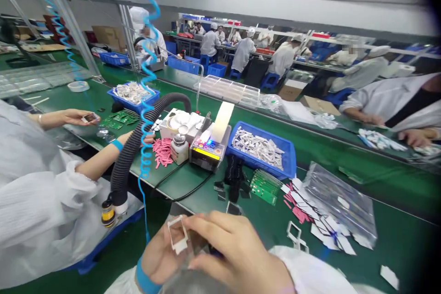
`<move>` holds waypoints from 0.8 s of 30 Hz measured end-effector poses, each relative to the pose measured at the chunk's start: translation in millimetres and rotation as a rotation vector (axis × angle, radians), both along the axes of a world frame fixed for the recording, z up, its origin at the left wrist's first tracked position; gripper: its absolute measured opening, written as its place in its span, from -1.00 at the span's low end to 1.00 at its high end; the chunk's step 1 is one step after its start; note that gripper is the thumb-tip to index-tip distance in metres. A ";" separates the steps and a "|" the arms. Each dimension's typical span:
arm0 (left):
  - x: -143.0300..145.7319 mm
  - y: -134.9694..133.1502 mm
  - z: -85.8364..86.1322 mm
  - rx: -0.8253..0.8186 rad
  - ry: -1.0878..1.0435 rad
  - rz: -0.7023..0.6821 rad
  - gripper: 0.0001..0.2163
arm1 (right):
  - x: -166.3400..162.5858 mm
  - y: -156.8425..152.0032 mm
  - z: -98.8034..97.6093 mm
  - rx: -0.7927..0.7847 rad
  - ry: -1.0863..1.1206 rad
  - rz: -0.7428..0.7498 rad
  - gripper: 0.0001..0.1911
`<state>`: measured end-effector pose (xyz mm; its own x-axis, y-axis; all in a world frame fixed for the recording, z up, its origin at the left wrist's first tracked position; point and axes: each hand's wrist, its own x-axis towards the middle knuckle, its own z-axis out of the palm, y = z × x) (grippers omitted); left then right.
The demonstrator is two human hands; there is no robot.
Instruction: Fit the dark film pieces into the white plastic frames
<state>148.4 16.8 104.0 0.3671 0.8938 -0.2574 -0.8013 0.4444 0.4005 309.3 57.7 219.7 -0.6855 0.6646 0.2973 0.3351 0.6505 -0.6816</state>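
Observation:
A small white plastic frame (179,247) with a rectangular opening rests in my left hand (156,257), which is curled around it and wears a blue wrist strap. From the right, my right hand (237,248) reaches across, its index fingertip at the frame's upper edge and its thumb lower down. Part of the frame's right side is hidden by those fingers. Below the hands, a greyish see-through sheet (193,282) is blurred. Two more white frames (294,234) lie on the green bench (275,257) to the right.
A blue bin (291,156) of white frames stands behind green circuit boards (265,187). Pink strips (299,213), white pieces (324,220) and a clear bag (341,202) lie rightward. A machine (206,151), bottle (179,149) and black hose (124,156) stand left, near a co-worker's arm (99,158).

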 end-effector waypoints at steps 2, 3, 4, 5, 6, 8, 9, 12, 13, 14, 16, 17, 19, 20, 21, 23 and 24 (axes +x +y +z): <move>18.8 3.0 27.4 0.168 -0.023 -0.070 -0.70 | 24.6 -5.1 -2.4 0.333 -0.064 -0.166 -0.61; 27.5 5.1 39.3 0.244 -0.019 -0.107 -0.70 | 33.5 -8.7 -5.6 0.408 -0.085 -0.259 -0.63; 35.7 7.3 49.4 0.296 0.003 -0.144 -0.70 | 40.4 -12.7 -9.0 0.444 -0.094 -0.343 -0.67; 43.4 9.5 57.3 0.322 0.029 -0.180 -0.70 | 45.9 -16.7 -12.2 0.460 -0.092 -0.413 -0.73; 50.5 11.5 62.9 0.326 0.055 -0.215 -0.70 | 50.5 -20.3 -14.7 0.470 -0.081 -0.471 -0.79; 62.7 14.6 68.5 0.299 0.094 -0.282 -0.70 | 58.8 -25.4 -17.1 0.472 -0.050 -0.534 -0.87; 67.7 15.8 69.3 0.287 0.102 -0.314 -0.71 | 63.5 -26.8 -17.2 0.454 -0.039 -0.548 -0.89; 78.3 18.3 68.4 0.257 0.107 -0.383 -0.70 | 80.6 -27.2 -14.4 0.315 -0.025 -0.515 -0.87; 80.5 19.2 68.2 0.243 0.107 -0.401 -0.69 | 86.6 -26.9 -13.2 0.237 -0.018 -0.465 -0.80; 82.3 20.1 68.4 0.228 0.106 -0.414 -0.68 | 92.3 -26.8 -12.4 0.150 0.004 -0.403 -0.71; 84.9 22.1 70.0 0.211 0.117 -0.427 -0.68 | 100.6 -27.0 -12.4 0.003 0.092 -0.354 -0.64; 85.9 23.0 71.4 0.213 0.129 -0.426 -0.69 | 102.8 -27.5 -13.3 -0.021 0.138 -0.388 -0.70; 87.8 24.1 74.6 0.238 0.167 -0.421 -0.71 | 103.5 -28.5 -16.2 0.042 0.183 -0.530 -0.88; 88.8 24.3 76.2 0.262 0.199 -0.421 -0.71 | 102.6 -28.9 -17.7 0.096 0.173 -0.597 -0.90; 89.7 24.3 77.5 0.297 0.239 -0.418 -0.70 | 101.5 -29.2 -18.9 0.142 0.151 -0.639 -0.88; 91.1 24.1 78.7 0.388 0.337 -0.389 -0.68 | 99.8 -29.2 -20.0 0.182 0.115 -0.662 -0.88; 91.5 24.1 78.3 0.440 0.383 -0.362 -0.67 | 99.8 -29.0 -20.0 0.183 0.106 -0.666 -0.87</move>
<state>239.9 40.9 182.3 0.6177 0.7833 -0.0701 -0.3988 0.3888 0.8305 409.1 28.7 199.7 -0.1103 0.8664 0.4871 0.6403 0.4367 -0.6318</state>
